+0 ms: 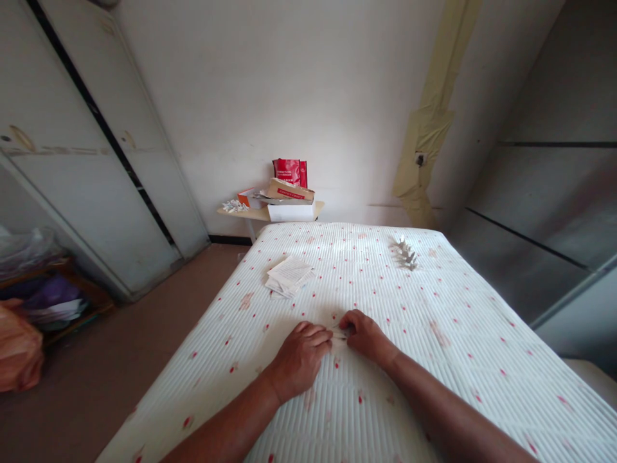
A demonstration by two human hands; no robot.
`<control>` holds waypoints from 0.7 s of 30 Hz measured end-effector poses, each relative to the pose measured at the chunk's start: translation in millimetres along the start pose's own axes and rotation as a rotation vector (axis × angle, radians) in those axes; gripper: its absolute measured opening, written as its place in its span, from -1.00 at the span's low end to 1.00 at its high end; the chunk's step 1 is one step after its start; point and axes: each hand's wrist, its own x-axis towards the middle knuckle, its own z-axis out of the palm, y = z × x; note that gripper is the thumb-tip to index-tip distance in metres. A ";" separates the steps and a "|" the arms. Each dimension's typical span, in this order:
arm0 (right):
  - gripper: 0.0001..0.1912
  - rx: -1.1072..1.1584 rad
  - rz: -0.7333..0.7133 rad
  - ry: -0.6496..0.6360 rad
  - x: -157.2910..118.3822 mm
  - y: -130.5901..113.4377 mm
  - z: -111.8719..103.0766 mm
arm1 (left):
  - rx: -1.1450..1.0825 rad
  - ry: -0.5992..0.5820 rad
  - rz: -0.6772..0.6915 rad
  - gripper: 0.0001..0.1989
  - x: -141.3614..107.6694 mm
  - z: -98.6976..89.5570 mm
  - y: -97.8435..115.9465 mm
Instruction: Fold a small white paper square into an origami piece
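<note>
Near, in the middle of the scene, on a wide bed with white ribbed cover and small red spots (241, 360): a small thin piece of pale paper (340, 335), lying between two bare hands and partly hidden by the fingers. On its left side, the left hand (304, 354), back turned up, fingers together and bent, tips touching the paper. Cannot tell if gripping or only pressing. On its right side, the right hand (364, 334), fingers curled inward to the paper; there also too small to tell the grip with certainty.

Farther and a little to the left, on the same cover, a loose pile of flat printed paper sheets (289, 275), edges not aligned. Far to the right, well apart from both hands, a row of pointed, greyish-white folded pieces (405, 253).

Beyond the far edge of the bed, towards the left, a pale wooden tabletop (260, 214) with a white box (291, 213), an open brown cardboard carton (289, 191) on top of it, shiny red packets (286, 171) behind, and a heap of white pointed pieces (234, 206) at the left end.
</note>
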 end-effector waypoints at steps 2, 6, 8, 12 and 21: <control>-0.71 0.039 0.024 -0.017 2.7 1.3 -4.4 | -0.005 0.007 0.001 -0.80 0.0 0.4 0.0; -0.80 0.033 0.076 0.002 6.1 -1.5 -4.6 | -0.004 0.019 0.002 -0.81 0.2 1.5 0.2; -0.81 -0.011 0.089 0.032 7.0 -3.4 -0.8 | 0.002 0.018 0.003 -0.81 0.3 1.5 0.3; -0.78 -0.062 0.100 0.034 8.5 -3.5 5.6 | 0.026 0.022 0.010 -0.82 0.3 1.4 -0.1; -0.70 -0.066 0.071 0.054 9.9 7.0 6.3 | 0.024 0.035 0.011 -0.82 -0.4 3.1 -1.0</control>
